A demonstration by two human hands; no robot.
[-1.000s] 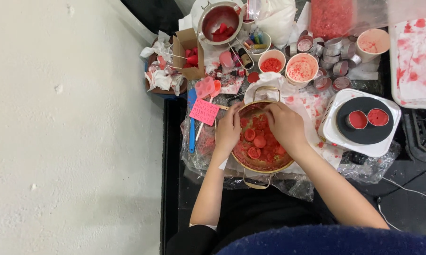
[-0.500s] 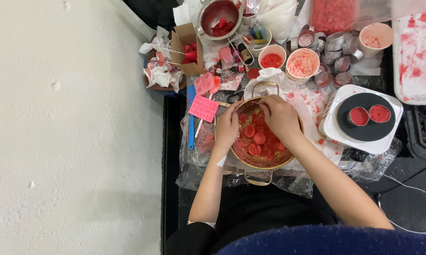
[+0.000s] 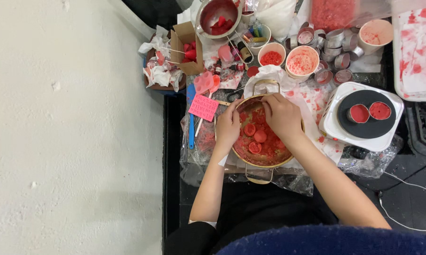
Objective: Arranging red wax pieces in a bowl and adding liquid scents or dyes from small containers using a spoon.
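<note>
- A dark worktable point(image 3: 175, 141) stands against a pale, rough wall, covered in crinkled clear plastic sheet point(image 3: 288, 182) stained red and crowded with small containers.
- At the middle sits a gold-coloured pot point(image 3: 262, 163) with two loop handles — one toward the person, one away — and red wax discs point(image 3: 254, 137) lie inside it.
- The left hand point(image 3: 228, 127) rests on the pot's left rim, fingers curled down over the edge; whether it pinches anything cannot be told.
- The right hand point(image 3: 281, 115) reaches into the far half of the pot, fingers bent together over the discs; what they close on is hidden beneath the hand.
- Just left of the pot lie a pink card point(image 3: 203, 107) and a blue stick-like tool point(image 3: 191, 118).
- To the right, well apart from the hands, a white hot plate point(image 3: 335, 130) carries two small round tins of red wax point(image 3: 369, 112) on its black disc.
- Beyond the pot stand paper cups with red contents point(image 3: 301, 61), empty metal tins point(image 3: 335, 40), a steel bowl holding red pieces point(image 3: 220, 16) and an open cardboard box point(image 3: 188, 47).
- A white tray smeared red point(image 3: 418, 52) sits at the far right.
</note>
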